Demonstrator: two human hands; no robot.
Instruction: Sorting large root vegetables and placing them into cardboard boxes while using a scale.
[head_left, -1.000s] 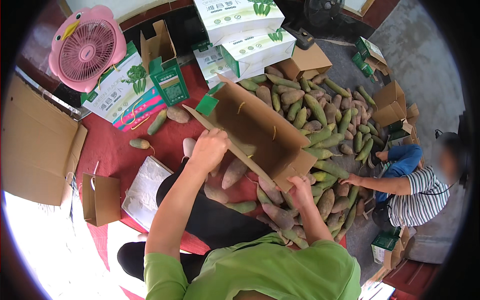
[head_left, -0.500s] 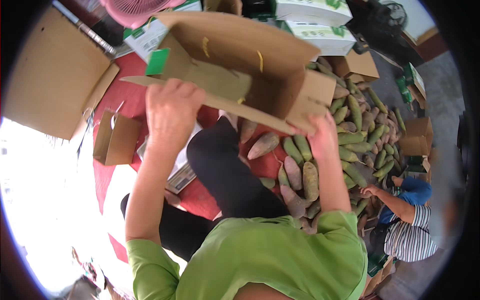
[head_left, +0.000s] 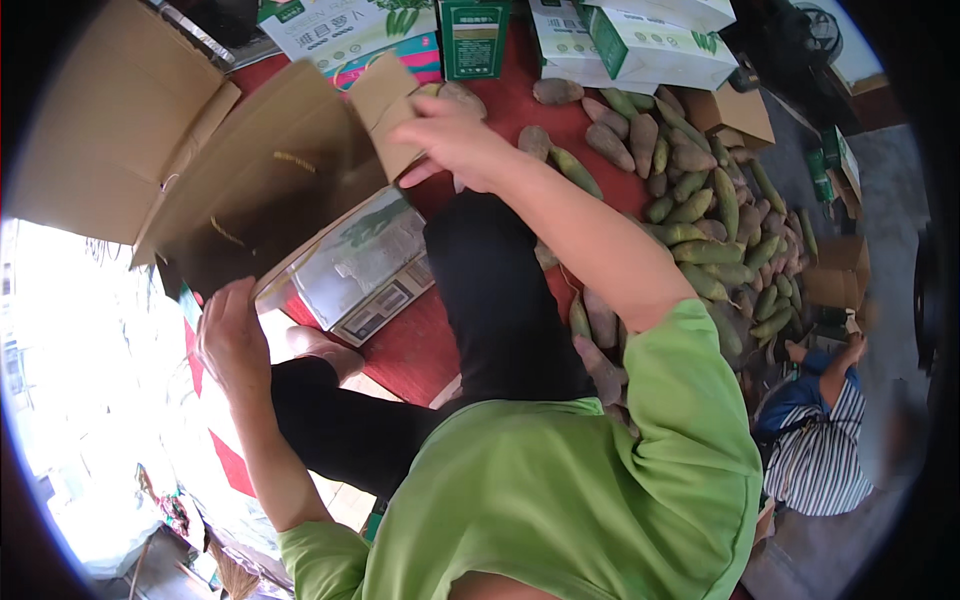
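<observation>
An open brown cardboard box [head_left: 255, 165] hangs tilted at the left, its dark inside toward me and its printed outside hidden. Two yellow cord loops show on its inner wall. My left hand [head_left: 233, 335] is closed round its near left edge. At the right end, my right hand [head_left: 460, 145] grips a flap [head_left: 385, 110] with its fingers partly spread. Under the box, between my legs, sits a silver weighing scale [head_left: 365, 260] with a display panel along its near side.
Long green and brownish radishes [head_left: 715, 255] lie heaped at the right. White and green printed cartons [head_left: 640, 45] stand at the back. A large open carton [head_left: 85, 115] is at the far left. Another person [head_left: 820, 435] in a striped shirt sits at the lower right.
Both hands have swung the box left and tilted it, bringing it over the scale. The small brown box at the left is now hidden or gone. The other person's arm has moved.
</observation>
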